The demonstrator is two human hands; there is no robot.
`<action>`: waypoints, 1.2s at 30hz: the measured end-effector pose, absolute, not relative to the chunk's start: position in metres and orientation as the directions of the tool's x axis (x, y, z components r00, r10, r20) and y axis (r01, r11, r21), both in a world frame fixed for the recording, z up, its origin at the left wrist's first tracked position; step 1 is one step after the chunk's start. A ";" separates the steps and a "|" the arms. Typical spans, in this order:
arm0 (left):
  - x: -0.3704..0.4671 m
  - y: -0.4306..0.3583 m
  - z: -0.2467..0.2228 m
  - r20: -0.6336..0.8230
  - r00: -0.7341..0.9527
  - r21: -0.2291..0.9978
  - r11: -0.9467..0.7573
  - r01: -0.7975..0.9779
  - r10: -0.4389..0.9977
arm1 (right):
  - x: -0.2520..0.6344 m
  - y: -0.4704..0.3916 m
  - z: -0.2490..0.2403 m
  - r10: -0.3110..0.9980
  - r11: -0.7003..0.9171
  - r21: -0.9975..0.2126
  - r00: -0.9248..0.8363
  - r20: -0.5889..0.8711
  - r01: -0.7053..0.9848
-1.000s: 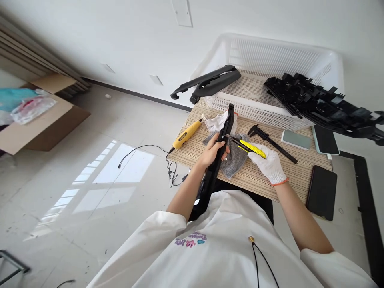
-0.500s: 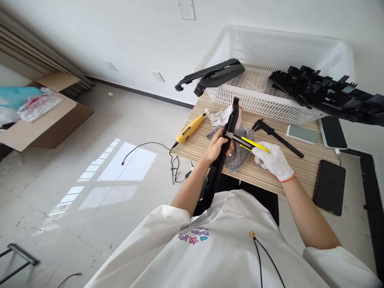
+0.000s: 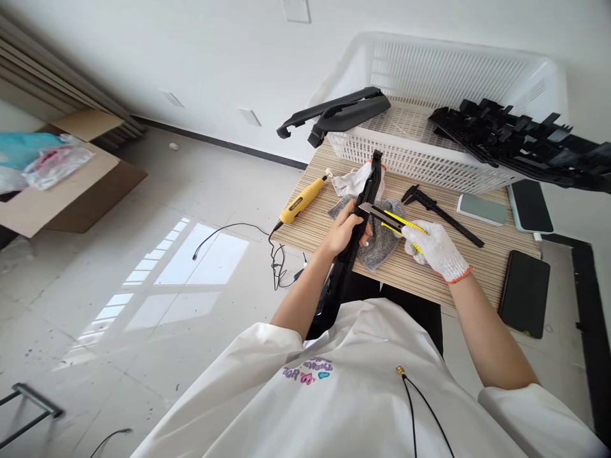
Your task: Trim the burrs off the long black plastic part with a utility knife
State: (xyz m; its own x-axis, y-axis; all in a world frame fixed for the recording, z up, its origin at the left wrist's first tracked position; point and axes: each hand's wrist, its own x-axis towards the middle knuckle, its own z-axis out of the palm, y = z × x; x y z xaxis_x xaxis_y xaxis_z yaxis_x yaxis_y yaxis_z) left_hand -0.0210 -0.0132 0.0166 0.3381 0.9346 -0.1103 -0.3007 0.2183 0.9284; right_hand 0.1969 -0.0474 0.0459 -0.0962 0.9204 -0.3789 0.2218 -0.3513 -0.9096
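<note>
My bare left hand (image 3: 344, 230) is wrapped round a long black plastic part (image 3: 347, 257), which slants from my lap up over the table edge. A white glove with an orange cuff covers my right hand (image 3: 435, 247), closed on a yellow and black utility knife (image 3: 398, 222). The knife's bare blade points left, its tip at the edge of the black part just above my left thumb. Under the part lie a grey cloth (image 3: 379, 251) and a loose white glove (image 3: 351, 182).
On the wooden table (image 3: 424, 280) are a yellow corded tool (image 3: 301, 201), a black caliper (image 3: 443, 216), a grey-green device (image 3: 482, 210) and two phones. Behind stands a white basket (image 3: 405, 159) bearing black parts (image 3: 515, 137). A cardboard box (image 3: 90, 197) is at far left.
The knife blade has shifted slightly up and away from my left thumb, its angle now steeper. My left hand keeps its hold on the black part.
</note>
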 end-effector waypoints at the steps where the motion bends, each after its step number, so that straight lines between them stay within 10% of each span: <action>1: -0.021 -0.013 0.016 -0.110 0.339 0.929 0.217 -0.298 0.935 | 0.197 -0.047 0.046 0.914 -0.363 -0.906 -0.104 -0.392 0.219; 36: -0.021 -0.010 0.016 -0.109 0.364 0.928 0.226 -0.296 0.925 | 0.200 -0.042 0.045 0.879 -0.383 -0.895 -0.208 -0.429 0.227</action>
